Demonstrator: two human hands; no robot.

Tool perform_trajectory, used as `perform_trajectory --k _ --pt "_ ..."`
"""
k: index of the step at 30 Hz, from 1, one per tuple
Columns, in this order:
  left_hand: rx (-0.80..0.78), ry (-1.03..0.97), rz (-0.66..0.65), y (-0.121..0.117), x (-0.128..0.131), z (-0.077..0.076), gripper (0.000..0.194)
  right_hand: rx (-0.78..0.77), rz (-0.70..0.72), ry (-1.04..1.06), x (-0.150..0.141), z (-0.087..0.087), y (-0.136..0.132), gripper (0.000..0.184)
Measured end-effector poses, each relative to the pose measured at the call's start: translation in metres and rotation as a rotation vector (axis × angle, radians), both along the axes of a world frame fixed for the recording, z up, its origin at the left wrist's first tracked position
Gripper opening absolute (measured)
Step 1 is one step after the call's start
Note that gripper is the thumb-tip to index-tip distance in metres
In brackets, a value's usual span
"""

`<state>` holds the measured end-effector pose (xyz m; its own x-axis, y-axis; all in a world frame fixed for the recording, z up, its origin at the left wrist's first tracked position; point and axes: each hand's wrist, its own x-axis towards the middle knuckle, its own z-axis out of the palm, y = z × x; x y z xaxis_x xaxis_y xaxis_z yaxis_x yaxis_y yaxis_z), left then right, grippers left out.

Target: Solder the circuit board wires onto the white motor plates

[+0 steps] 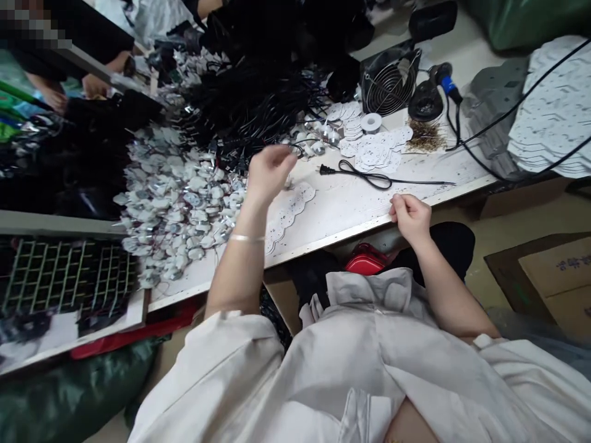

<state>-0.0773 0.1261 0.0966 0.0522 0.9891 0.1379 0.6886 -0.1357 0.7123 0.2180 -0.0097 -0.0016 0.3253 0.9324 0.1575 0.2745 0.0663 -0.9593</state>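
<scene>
Raised over the bench, my left hand (pixel 270 172) has its fingers curled together, somewhat blurred; whether anything is between them I cannot make out. A black cord loop shows just beyond its fingertips, beside the pile of small white-and-silver motors (pixel 184 191). My right hand (pixel 412 215) is closed in a pinch at the bench's front edge, and what it may hold is hidden. Between the hands lies a looped black power cord (pixel 378 178) with a plug at its left end. Under my left wrist is a scalloped white card (pixel 290 212).
Black cables (pixel 249 104) heap at the back. Behind the cord sit white cards (pixel 378 147), a solder spool (pixel 370 123), a fan (pixel 390 80) and a soldering iron with blue grip (pixel 447 85). Stacked white sheets (pixel 549 111) stand right. Another person's hands (pixel 95 85) show upper left.
</scene>
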Motion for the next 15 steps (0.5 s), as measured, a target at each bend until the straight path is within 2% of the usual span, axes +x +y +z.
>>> perform_trajectory --k 2,4,6,8,10,12,15 --pt "-0.286 0.454 0.061 -0.055 -0.045 0.004 0.061 0.029 0.016 -0.013 0.002 -0.002 -0.001 0.047" --pt "-0.427 0.604 0.096 -0.100 -0.074 -0.001 0.078 0.044 0.018 -0.014 0.003 -0.002 -0.002 0.048" --pt "-0.487 0.655 0.108 -0.129 -0.087 -0.014 0.081 0.033 0.004 0.001 0.001 0.000 -0.001 0.051" --pt "-0.480 0.661 0.106 -0.140 -0.090 -0.028 0.073 0.008 -0.014 0.013 -0.002 0.005 0.000 0.052" --pt "-0.452 0.645 0.088 -0.137 -0.091 -0.037 0.065 -0.009 -0.004 0.015 -0.008 0.009 0.004 0.052" --pt "-0.447 0.613 0.037 -0.129 -0.094 -0.040 0.060 0.025 0.058 -0.052 -0.018 0.012 0.010 0.047" --pt "-0.444 0.559 -0.032 -0.119 -0.101 -0.039 0.064 0.132 0.224 -0.294 -0.045 0.016 0.023 0.034"
